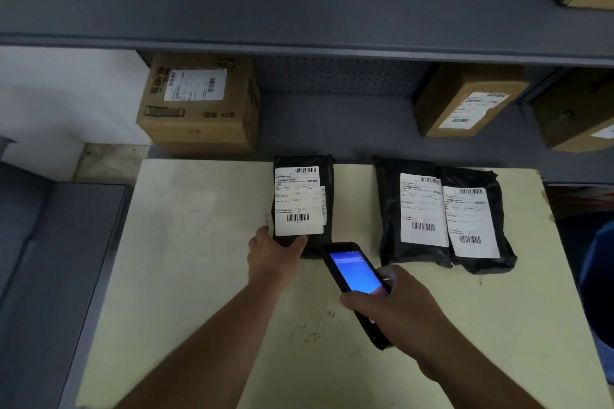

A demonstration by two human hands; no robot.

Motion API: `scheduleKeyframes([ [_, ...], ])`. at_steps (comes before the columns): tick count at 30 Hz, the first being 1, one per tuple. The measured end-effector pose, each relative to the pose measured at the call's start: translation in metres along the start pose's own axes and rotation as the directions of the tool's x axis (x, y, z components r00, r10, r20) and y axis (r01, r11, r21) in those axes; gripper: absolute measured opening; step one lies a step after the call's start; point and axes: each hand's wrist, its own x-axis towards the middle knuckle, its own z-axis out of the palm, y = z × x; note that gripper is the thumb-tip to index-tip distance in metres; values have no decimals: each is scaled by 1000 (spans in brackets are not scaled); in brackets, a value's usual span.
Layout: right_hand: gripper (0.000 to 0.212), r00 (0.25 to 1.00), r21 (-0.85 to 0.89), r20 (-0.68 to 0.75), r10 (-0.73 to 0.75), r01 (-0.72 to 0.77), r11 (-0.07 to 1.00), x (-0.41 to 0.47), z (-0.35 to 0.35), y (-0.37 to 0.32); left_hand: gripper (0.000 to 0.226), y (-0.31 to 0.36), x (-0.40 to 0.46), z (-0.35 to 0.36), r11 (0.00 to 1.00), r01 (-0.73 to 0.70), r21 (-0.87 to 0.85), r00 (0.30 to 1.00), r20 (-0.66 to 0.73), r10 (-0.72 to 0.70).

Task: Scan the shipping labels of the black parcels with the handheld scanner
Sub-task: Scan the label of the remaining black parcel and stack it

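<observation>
Three black parcels with white shipping labels lie on a pale yellow table (199, 276). The left parcel (327, 183) sits apart at the table's far middle. My left hand (270, 254) grips its near end, thumb on the label's lower edge. Two more parcels, one (388, 209) and another (498, 209), lie side by side to the right, touching each other. My right hand (395, 309) holds the black handheld scanner (355, 272), its blue screen lit. The scanner's top end is just past the left parcel's near right corner.
A brown cardboard box (199, 103) with a label stands behind the table at the left. Two more brown boxes (465, 100) (574, 116) sit on the grey shelf at the back right. A grey shelf board (299, 43) overhangs. A grey surface (50, 259) lies left of the table.
</observation>
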Motion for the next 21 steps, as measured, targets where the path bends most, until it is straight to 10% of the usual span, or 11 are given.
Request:
scheduleKeyframes([
  [21, 37, 998, 39, -5, 64, -64, 997, 15, -11, 2, 88, 35, 2, 41, 982, 115, 150, 993, -51, -108],
])
